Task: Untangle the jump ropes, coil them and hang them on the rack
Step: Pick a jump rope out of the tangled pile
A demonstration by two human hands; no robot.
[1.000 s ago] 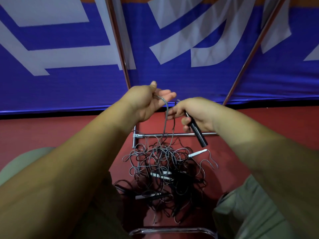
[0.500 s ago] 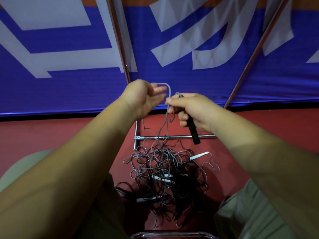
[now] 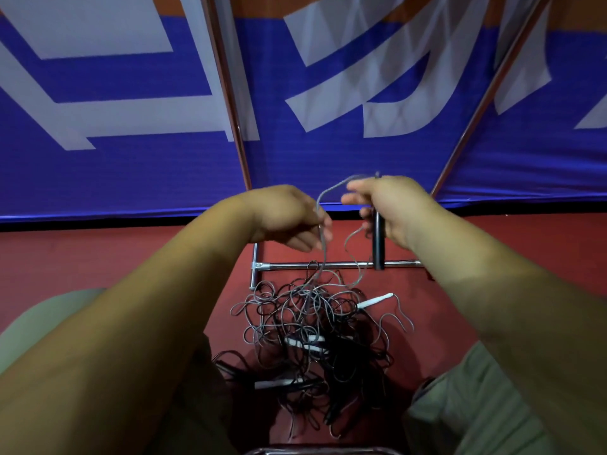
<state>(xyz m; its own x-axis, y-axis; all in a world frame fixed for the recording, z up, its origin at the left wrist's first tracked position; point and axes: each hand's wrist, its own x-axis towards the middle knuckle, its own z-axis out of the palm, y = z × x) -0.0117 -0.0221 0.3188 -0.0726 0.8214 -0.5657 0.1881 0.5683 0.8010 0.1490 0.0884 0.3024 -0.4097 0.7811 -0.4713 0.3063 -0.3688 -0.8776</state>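
A tangled heap of grey and black jump ropes (image 3: pixel 315 336) lies on the red floor between my knees, with white handles (image 3: pixel 374 302) poking out. My right hand (image 3: pixel 391 205) grips a black handle (image 3: pixel 378 244) that hangs downward, and it pinches a grey rope (image 3: pixel 331 188) at the top. That grey rope arcs left and drops past my left hand (image 3: pixel 289 218), whose fingers curl loosely around it, then runs down into the heap. The metal rack's base bar (image 3: pixel 328 265) lies just beyond the heap.
Two slanted metal rack poles (image 3: pixel 226 93) (image 3: pixel 492 93) rise in front of a blue and white banner (image 3: pixel 131 159). My knees in green-grey trousers (image 3: pixel 476 405) flank the heap. A chrome chair edge (image 3: pixel 322 450) shows at the bottom.
My right hand has lifted up and to the right with the black handle, stretching the grey rope. My left hand has dropped lower and slides along the rope.
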